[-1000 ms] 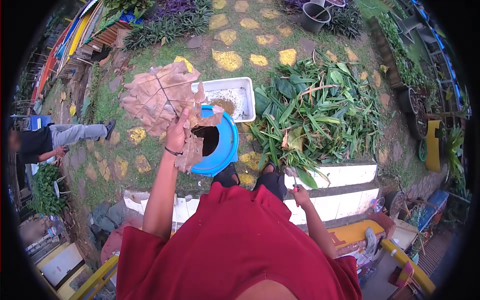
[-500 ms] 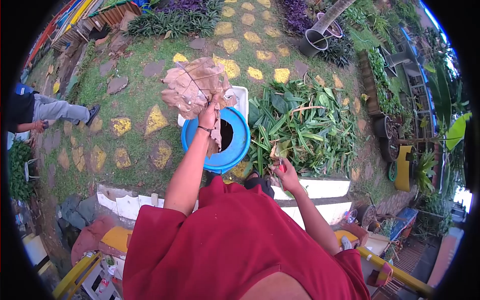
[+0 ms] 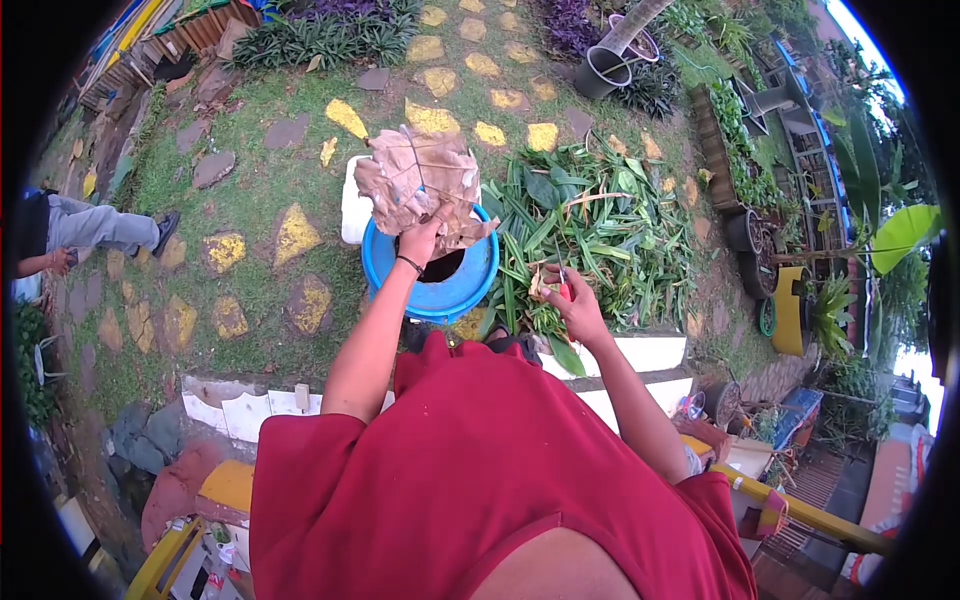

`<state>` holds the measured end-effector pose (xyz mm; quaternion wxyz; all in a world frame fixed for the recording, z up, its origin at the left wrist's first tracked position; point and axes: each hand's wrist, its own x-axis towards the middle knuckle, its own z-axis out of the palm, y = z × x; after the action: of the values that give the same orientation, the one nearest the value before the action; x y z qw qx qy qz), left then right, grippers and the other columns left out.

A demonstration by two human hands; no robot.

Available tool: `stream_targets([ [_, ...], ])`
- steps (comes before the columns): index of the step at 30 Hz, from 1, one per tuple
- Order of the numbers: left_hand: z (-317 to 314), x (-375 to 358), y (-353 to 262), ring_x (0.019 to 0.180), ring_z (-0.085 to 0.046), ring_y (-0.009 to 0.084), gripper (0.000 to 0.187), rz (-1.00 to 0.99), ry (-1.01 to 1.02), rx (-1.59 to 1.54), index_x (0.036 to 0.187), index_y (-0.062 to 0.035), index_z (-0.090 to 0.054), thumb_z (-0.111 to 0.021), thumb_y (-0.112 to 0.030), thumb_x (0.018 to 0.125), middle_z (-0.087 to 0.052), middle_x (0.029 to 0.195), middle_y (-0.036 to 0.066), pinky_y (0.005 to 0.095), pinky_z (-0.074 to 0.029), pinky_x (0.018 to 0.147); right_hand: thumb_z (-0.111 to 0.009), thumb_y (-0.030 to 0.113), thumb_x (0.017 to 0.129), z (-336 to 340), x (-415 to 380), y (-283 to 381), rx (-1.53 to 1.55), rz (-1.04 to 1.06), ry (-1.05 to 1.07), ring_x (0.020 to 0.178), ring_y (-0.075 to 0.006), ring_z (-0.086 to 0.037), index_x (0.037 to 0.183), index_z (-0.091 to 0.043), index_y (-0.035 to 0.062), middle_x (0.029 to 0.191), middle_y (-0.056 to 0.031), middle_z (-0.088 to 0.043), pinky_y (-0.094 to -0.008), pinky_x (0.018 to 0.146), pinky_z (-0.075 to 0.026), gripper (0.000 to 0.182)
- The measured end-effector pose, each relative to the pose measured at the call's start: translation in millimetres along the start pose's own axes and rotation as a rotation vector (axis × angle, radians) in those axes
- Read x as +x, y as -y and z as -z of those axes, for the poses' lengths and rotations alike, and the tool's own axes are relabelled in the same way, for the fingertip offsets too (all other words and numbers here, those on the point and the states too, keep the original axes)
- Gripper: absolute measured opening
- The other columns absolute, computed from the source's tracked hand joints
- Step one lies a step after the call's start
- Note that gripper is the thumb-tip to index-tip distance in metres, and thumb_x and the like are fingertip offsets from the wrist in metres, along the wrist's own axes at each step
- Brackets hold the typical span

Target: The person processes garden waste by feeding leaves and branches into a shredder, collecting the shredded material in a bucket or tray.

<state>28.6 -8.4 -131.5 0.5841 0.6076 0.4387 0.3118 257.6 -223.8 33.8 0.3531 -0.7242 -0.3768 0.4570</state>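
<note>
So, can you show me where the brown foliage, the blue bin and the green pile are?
Brown foliage (image 3: pixel 418 178): head view, middle of its broad blade.
Blue bin (image 3: pixel 483 268): head view, on its rim.
Green pile (image 3: pixel 625 240): head view, amid its leaves.

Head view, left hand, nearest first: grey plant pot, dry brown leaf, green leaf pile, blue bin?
1. Dry brown leaf: gripped in the left hand.
2. Blue bin: beneath the hand.
3. Green leaf pile: right of the bin.
4. Grey plant pot: farther ahead, right.
</note>
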Motion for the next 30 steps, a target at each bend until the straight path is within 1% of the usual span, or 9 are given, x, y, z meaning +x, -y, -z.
stream_targets([
  [1, 6, -13, 21, 0.117, -0.059, 0.0206, 0.053, 0.095, 0.166, 0.483, 0.137, -0.0174, -0.056, -0.054, -0.052, 0.096, -0.062, 0.128, 0.014, 0.0323, -0.044, 0.099, -0.072, 0.023, 0.088, 1, 1, 5, 0.000, -0.002, -0.001, 0.094, -0.0145, -0.058, 0.131, -0.052, 0.0035, 0.111, -0.0070, -0.061, -0.0297, 0.086, -0.047, 0.051],
  [5, 13, -50, 64, 0.119, -0.058, 0.0269, 0.051, -0.069, 0.255, 0.709, 0.138, -0.0273, -0.054, -0.048, -0.057, 0.097, -0.061, 0.130, 0.014, 0.0354, -0.042, 0.101, -0.070, 0.030, 0.089, 1, 41, 4, -0.049, 0.078, 0.023, 0.097, -0.0180, -0.060, 0.136, -0.049, 0.0062, 0.122, -0.0098, -0.060, -0.0316, 0.083, -0.049, 0.057],
  [8, 32, -59, 49, 0.127, -0.052, 0.0293, 0.054, 0.423, 0.337, 0.406, 0.139, -0.0235, -0.053, -0.049, -0.056, 0.096, -0.056, 0.139, 0.013, 0.0370, -0.039, 0.106, -0.072, 0.038, 0.087, -27, 76, 33, -0.041, 0.104, 0.039, 0.103, -0.0198, -0.060, 0.145, -0.037, 0.0021, 0.123, -0.0148, -0.060, -0.0321, 0.085, -0.049, 0.077],
  [11, 42, -64, 63, 0.130, -0.048, 0.0308, 0.057, -0.060, 0.333, 0.698, 0.139, -0.0162, -0.054, -0.051, -0.054, 0.096, -0.050, 0.145, 0.013, 0.0377, -0.037, 0.108, -0.074, 0.049, 0.083, -55, 101, 69, -0.034, 0.015, 0.120, 0.099, -0.0196, -0.061, 0.151, -0.021, -0.0048, 0.115, -0.0179, -0.060, -0.0328, 0.081, -0.051, 0.101],
  [13, 44, -69, 25, 0.132, -0.045, 0.0336, 0.058, 0.058, 0.367, 0.647, 0.139, -0.0140, -0.054, -0.051, -0.052, 0.095, -0.044, 0.149, 0.012, 0.0384, -0.036, 0.109, -0.075, 0.052, 0.081, -74, 120, 73, 0.028, -0.166, 0.275, 0.076, -0.0149, -0.059, 0.152, -0.018, -0.0048, 0.105, -0.0139, -0.059, -0.0294, 0.065, -0.050, 0.108],
  [18, 48, -62, 33, 0.142, -0.032, 0.0310, 0.065, 0.026, 0.473, 0.838, 0.145, -0.0145, -0.046, -0.054, -0.053, 0.094, -0.035, 0.155, 0.013, 0.0388, -0.023, 0.118, -0.070, 0.022, 0.091, -107, 150, 38, 0.349, -0.188, 0.281, 0.048, -0.0065, -0.039, 0.153, -0.022, 0.0002, 0.062, 0.0052, -0.041, -0.0262, 0.041, -0.029, 0.081],
  [23, 48, -62, 21, 0.136, -0.040, 0.0321, 0.064, 0.096, 0.551, 0.855, 0.142, -0.0118, -0.048, -0.056, -0.053, 0.093, -0.041, 0.151, 0.013, 0.0407, -0.031, 0.113, -0.068, 0.019, 0.091, -100, 144, 31, 0.482, -0.263, 0.304, 0.046, -0.0044, -0.038, 0.147, -0.036, 0.0027, 0.062, 0.0064, -0.042, -0.0239, 0.038, -0.029, 0.067],
  [26, 49, -59, 15, 0.132, -0.045, 0.0327, 0.064, 0.112, 0.615, 0.870, 0.141, -0.0102, -0.049, -0.058, -0.052, 0.093, -0.044, 0.148, 0.013, 0.0419, -0.035, 0.110, -0.065, 0.021, 0.095, -93, 135, 28, 0.468, -0.261, 0.360, 0.044, -0.0030, -0.036, 0.114, -0.052, 0.0050, 0.062, 0.0084, -0.041, -0.0224, 0.037, -0.025, 0.028],
  [30, 60, -55, 8, 0.128, -0.048, 0.0345, 0.071, 0.045, 0.504, 0.479, 0.141, -0.0066, -0.048, -0.070, -0.046, 0.087, -0.050, 0.141, 0.018, 0.0424, -0.038, 0.108, -0.074, 0.025, 0.088, -102, 130, 18, 0.268, -0.082, 0.070, 0.051, -0.0032, -0.042, 0.103, -0.056, 0.0030, 0.067, 0.0053, -0.050, -0.0239, 0.043, -0.031, 0.032],
])
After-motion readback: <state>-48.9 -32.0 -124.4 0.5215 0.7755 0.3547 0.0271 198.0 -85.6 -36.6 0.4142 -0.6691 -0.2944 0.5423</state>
